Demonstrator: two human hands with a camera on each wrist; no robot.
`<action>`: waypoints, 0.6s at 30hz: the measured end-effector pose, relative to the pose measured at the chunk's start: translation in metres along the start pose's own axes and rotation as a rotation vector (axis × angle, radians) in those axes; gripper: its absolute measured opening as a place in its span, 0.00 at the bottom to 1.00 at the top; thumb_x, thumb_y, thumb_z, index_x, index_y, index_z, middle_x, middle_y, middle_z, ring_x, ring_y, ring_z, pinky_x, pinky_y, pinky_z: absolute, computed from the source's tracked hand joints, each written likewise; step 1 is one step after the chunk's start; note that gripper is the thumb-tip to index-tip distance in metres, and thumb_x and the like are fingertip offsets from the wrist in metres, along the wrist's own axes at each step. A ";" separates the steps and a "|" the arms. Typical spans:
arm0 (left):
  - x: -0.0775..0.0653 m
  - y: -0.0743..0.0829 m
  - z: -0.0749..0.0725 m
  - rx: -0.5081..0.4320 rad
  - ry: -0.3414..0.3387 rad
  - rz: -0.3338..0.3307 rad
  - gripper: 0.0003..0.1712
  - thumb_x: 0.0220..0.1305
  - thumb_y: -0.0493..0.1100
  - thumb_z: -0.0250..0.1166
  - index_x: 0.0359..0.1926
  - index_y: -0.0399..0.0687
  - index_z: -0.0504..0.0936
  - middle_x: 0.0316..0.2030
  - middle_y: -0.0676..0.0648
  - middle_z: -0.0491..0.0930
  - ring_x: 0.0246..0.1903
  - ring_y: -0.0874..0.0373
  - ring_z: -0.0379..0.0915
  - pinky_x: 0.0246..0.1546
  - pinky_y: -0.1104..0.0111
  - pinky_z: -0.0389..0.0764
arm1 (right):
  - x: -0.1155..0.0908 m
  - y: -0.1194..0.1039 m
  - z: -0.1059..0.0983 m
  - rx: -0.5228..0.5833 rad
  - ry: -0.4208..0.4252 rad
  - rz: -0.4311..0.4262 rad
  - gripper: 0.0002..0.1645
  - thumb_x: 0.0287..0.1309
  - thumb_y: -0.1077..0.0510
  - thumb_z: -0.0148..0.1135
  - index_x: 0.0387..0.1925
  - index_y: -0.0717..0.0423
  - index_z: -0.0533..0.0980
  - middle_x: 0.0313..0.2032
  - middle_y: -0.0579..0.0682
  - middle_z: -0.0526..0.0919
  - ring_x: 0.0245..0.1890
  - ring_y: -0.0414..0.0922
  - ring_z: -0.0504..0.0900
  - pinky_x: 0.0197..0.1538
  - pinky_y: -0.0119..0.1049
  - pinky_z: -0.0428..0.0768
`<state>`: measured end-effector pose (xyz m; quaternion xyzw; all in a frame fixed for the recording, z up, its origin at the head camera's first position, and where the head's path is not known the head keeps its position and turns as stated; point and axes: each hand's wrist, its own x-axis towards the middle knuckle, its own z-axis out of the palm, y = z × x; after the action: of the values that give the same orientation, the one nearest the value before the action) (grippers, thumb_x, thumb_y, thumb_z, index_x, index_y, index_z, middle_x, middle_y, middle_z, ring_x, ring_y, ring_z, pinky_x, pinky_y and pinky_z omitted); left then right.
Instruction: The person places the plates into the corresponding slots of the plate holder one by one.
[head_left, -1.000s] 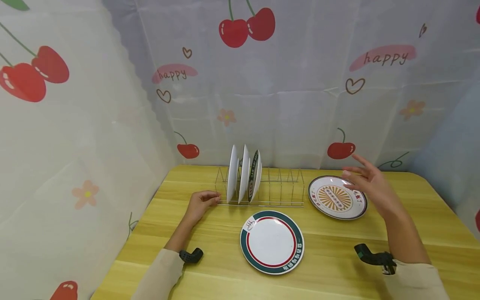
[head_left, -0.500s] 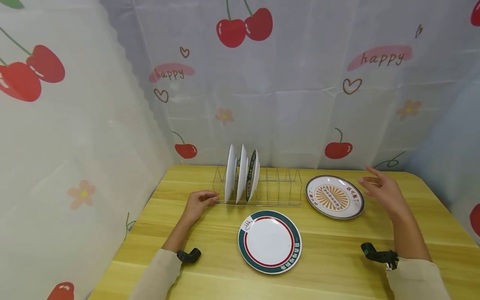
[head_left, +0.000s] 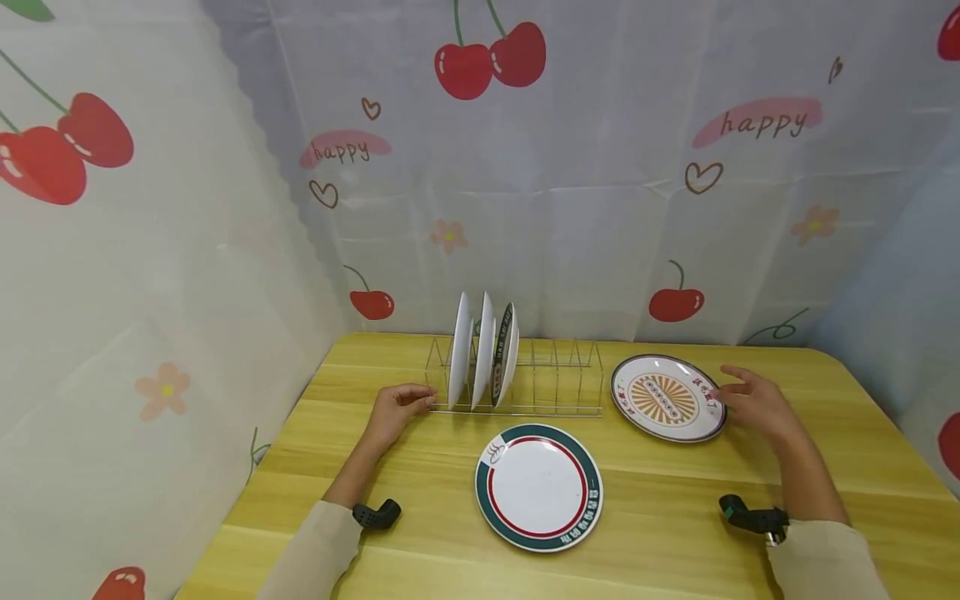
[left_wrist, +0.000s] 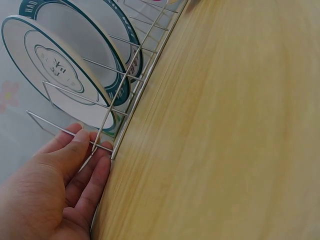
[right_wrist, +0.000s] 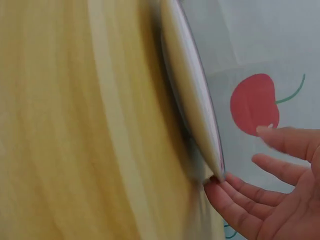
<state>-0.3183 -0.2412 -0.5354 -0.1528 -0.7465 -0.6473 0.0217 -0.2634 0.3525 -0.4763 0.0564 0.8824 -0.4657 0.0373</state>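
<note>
At the left end of a wire dish rack, my left hand pinches the end wires between thumb and fingers. Three plates stand on edge in the rack's left slots; the left wrist view shows their green-rimmed faces. To the right of the rack lies a white plate with an orange sunburst. My right hand is at that plate's right rim. In the right wrist view its lower fingertips meet the rim, while the upper fingers stay spread apart above it.
A green-and-red-rimmed plate lies flat in front of the rack on the wooden table. A cherry-print cloth hangs behind the table and along its sides. The rack's right slots hold no plates.
My right hand drew back to the right from over the sunburst plate, then came down and left to its right rim. My left hand has stayed on the rack.
</note>
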 end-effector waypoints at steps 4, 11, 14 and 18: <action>0.000 0.001 0.000 0.003 -0.006 0.008 0.11 0.65 0.32 0.70 0.47 0.30 0.87 0.46 0.31 0.85 0.41 0.50 0.87 0.41 0.62 0.89 | 0.003 0.007 0.003 -0.050 -0.043 -0.025 0.40 0.68 0.65 0.58 0.73 0.77 0.52 0.62 0.86 0.63 0.52 0.65 0.77 0.38 0.30 0.83; 0.000 -0.002 -0.001 0.002 -0.012 0.011 0.11 0.64 0.33 0.70 0.47 0.31 0.87 0.47 0.32 0.85 0.41 0.52 0.87 0.41 0.62 0.89 | 0.002 0.011 0.006 -0.098 -0.099 -0.077 0.43 0.60 0.70 0.64 0.73 0.74 0.56 0.59 0.83 0.65 0.52 0.68 0.72 0.39 0.33 0.80; 0.001 -0.003 -0.001 -0.004 -0.008 0.005 0.11 0.64 0.32 0.70 0.46 0.30 0.87 0.47 0.32 0.85 0.41 0.54 0.87 0.41 0.63 0.89 | 0.001 0.011 0.007 -0.055 -0.158 -0.083 0.46 0.59 0.72 0.63 0.75 0.72 0.53 0.59 0.83 0.64 0.50 0.64 0.74 0.39 0.35 0.82; 0.001 -0.004 -0.001 -0.010 -0.004 -0.003 0.12 0.64 0.32 0.70 0.47 0.30 0.87 0.47 0.31 0.85 0.41 0.54 0.87 0.41 0.63 0.89 | -0.001 0.013 0.007 0.069 -0.233 -0.060 0.49 0.60 0.72 0.61 0.78 0.68 0.47 0.61 0.82 0.61 0.46 0.54 0.76 0.39 0.35 0.85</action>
<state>-0.3201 -0.2425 -0.5393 -0.1533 -0.7436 -0.6505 0.0185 -0.2606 0.3542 -0.4905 -0.0234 0.8569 -0.4999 0.1239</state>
